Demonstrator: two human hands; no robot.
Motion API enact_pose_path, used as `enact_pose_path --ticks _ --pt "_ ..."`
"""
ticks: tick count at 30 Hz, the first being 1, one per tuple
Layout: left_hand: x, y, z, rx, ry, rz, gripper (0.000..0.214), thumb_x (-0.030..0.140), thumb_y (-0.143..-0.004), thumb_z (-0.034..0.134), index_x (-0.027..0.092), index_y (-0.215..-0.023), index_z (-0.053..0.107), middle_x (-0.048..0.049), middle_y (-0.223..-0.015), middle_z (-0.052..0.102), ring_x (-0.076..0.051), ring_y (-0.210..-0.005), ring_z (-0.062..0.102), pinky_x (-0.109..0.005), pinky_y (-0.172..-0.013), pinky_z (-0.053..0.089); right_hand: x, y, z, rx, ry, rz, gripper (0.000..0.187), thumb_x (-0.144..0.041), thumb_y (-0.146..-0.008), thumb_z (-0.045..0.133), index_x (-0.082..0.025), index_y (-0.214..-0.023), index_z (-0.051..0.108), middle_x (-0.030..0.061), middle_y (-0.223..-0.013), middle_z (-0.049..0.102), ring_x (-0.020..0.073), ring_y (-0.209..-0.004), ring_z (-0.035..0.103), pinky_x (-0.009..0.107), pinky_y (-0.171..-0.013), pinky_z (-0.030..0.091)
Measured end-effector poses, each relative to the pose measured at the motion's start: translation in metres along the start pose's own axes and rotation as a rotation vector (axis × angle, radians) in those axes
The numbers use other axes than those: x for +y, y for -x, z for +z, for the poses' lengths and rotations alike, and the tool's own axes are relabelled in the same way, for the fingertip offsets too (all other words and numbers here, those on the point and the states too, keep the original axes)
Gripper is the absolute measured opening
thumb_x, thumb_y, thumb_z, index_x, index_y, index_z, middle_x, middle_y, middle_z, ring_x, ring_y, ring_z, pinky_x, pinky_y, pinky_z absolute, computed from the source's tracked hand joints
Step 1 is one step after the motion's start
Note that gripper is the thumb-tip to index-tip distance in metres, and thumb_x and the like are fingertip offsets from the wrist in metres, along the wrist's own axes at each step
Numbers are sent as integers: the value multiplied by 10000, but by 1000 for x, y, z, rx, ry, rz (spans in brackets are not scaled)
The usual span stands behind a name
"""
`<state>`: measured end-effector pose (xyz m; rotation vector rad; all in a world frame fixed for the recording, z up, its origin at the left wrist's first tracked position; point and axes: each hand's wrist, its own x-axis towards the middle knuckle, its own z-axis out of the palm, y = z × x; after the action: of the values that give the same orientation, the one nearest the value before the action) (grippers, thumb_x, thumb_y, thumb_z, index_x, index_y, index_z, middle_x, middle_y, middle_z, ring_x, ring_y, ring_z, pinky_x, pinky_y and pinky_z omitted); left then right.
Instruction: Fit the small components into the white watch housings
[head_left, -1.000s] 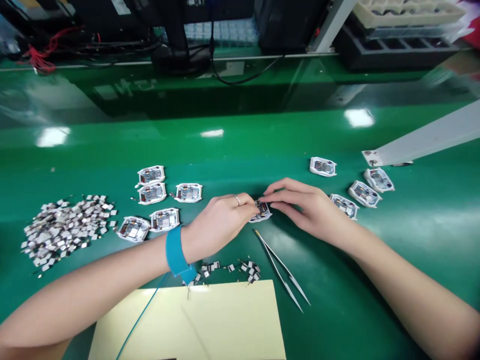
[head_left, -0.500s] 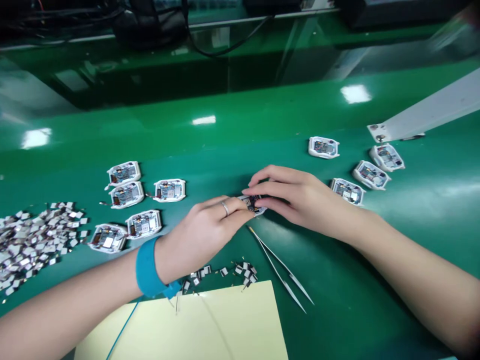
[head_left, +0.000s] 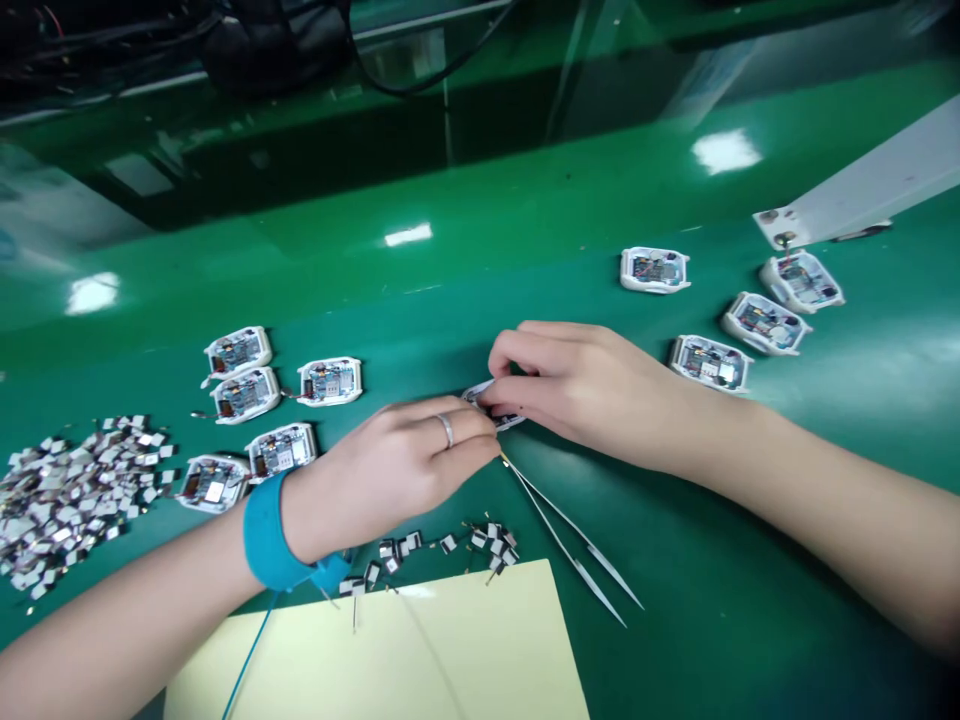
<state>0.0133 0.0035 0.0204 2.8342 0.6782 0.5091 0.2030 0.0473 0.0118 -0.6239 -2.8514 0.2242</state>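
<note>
Both hands come together over the desk point(head_left: 750, 570), and their fingertips meet at one small white module point(head_left: 486, 391). The left hand point(head_left: 382, 470) is turned on its side, with the fingers closed and lying close together, and it pinches the near end of the module. The right hand point(head_left: 589, 385) comes from the other side with curved fingers and pinches the far end. Most of the module is hidden by the fingers; only a thin edge of white plastic and some dark parts can be seen between them.

A thin metal ring point(head_left: 446, 430) sits on one finger of the left hand, and a soft blue strap point(head_left: 266, 535) wraps the left wrist. A thin blue cord point(head_left: 247, 650) goes down from this strap. Beyond the left hand lie five white-framed circuit modules point(head_left: 281, 450) with rounded corners, and further left is a loose heap of small shiny metal squares point(head_left: 82, 500). Just below the left hand there is a smaller scatter of the same squares point(head_left: 450, 548), beside a smooth pale yellow sheet point(head_left: 375, 650). Long, slim metal tweezers point(head_left: 574, 545) lie below the hands, with their tips close to the held module. Beyond the right hand, four more modules point(head_left: 709, 362) lie in a loose curve on the glossy green surface.
</note>
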Motion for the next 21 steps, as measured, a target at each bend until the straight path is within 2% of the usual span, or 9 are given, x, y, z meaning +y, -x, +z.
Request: enact_pose_path --ticks 3,7,9,12,15,21 --pt "0 -1 3 -1 35 -17 220 54 -864 385 70 -865 604 -101 -841 655 -184 -835 612 -292 -732 548 0 -8 -4 -111 22 -37 125 -93 -825 471 -123 -735 553 31 -729 490 139 -662 429 260 -582 338" --pt "-2 1 8 -8 112 -65 175 73 -856 429 96 -900 597 -84 -862 650 -162 -824 600 -281 -749 534 8 -18 -11 -318 -130 -64 106 -120 -831 486 -129 -731 522 2 -707 463 109 -609 425 246 -543 304" --pt "-3 1 9 -12 128 -71 175 82 -860 427 99 -905 596 -82 -858 648 -159 -819 600 -278 -744 532 11 -22 -13 -375 -216 -48 101 -133 -824 506 -129 -725 524 -8 -710 462 86 -578 410 227 -509 282" --pt "-2 2 8 11 78 -46 177 99 -869 421 91 -907 594 -89 -857 653 -169 -829 609 -277 -723 541 10 -25 -15 -324 -257 -76 111 -96 -803 517 -128 -697 524 -13 -717 454 68 -565 389 216 -488 253" --pt "-1 2 6 27 1 -1 199 102 -877 403 79 -884 601 -93 -853 665 -181 -834 627 -281 -726 550 5 -24 -15 -287 -166 -111 166 -30 -776 503 -124 -641 525 -9 -686 444 77 -577 387 230 -498 228" --pt "1 0 3 24 -40 4 262 120 -892 372 89 -836 625 -77 -835 687 -190 -794 651 -287 -676 563 12 -31 -14 -373 -254 -15 142 -77 -768 537 -125 -635 549 -15 -635 482 71 -577 426 229 -503 236"
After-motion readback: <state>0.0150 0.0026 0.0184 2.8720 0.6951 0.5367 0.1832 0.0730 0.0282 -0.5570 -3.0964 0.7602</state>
